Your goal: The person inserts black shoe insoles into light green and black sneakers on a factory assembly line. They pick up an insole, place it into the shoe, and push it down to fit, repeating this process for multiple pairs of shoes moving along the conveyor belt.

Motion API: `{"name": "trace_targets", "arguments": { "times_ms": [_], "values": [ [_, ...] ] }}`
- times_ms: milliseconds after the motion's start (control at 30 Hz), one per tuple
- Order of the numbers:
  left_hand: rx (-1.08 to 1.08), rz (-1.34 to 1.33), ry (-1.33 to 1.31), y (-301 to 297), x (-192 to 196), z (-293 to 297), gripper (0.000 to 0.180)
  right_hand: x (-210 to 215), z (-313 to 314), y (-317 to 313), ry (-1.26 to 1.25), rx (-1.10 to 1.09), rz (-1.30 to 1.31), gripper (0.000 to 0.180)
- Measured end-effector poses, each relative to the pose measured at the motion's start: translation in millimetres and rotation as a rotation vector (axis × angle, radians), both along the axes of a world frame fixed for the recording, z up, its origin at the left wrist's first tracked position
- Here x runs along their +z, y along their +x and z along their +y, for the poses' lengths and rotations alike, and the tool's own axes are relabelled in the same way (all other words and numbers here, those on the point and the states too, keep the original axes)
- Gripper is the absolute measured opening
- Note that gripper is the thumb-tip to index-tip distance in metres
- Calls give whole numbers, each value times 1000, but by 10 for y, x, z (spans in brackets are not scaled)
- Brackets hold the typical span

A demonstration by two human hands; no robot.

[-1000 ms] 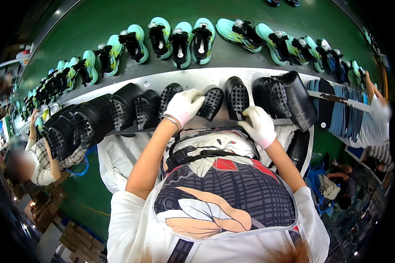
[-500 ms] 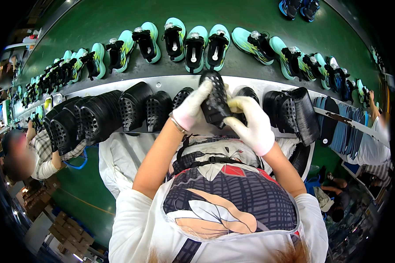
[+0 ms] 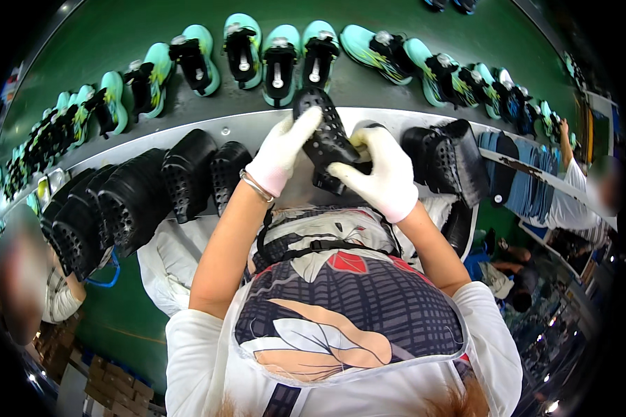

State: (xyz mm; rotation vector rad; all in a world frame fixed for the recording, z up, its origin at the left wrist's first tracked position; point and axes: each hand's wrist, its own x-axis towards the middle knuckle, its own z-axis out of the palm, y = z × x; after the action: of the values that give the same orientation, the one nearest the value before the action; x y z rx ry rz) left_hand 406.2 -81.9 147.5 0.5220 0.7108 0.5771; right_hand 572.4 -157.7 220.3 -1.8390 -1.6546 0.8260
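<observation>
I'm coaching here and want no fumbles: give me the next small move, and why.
Probably lift the perforated black piece slightly, using both grips together: the left grip has its thumb on the perforated face, the right grip holds the lower end, and a dark part shows just beneath. Whether that part is separate, I can't tell.

Beyond the steel ledge (image 3: 247, 128) we see turquoise shoes (image 3: 281, 59) | toward its right, blue insoles (image 3: 528, 199) and a co-worker (image 3: 574, 198) | well to its near left, brown boxes (image 3: 116, 386)
</observation>
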Motion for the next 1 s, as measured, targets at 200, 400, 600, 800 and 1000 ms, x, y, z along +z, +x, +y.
{"name": "trace_targets", "arguments": {
  "times_ms": [200, 400, 600, 800, 1000],
  "values": [
    [-72, -161, -235, 450, 17, -235, 26, -170, -621, 418, -271, -489, 372, 35],
    [-241, -172, -199, 727, -105, -356, 24, -123, -1008, 715, -173, -775, 744, 26],
    [-590, 162, 108, 1054, -296, -559, 28, -207, -1294, 950, -178, -787, 694, 27],
    [-456, 381, 432, 1008, -543, -498, 26, -554, -1411, 939, -213, -684, 630, 28],
    [-418, 842, 717, 911, -463, -526, 37, -663, -1282, 843, -291, -561, 373, 34]
  ]
}}
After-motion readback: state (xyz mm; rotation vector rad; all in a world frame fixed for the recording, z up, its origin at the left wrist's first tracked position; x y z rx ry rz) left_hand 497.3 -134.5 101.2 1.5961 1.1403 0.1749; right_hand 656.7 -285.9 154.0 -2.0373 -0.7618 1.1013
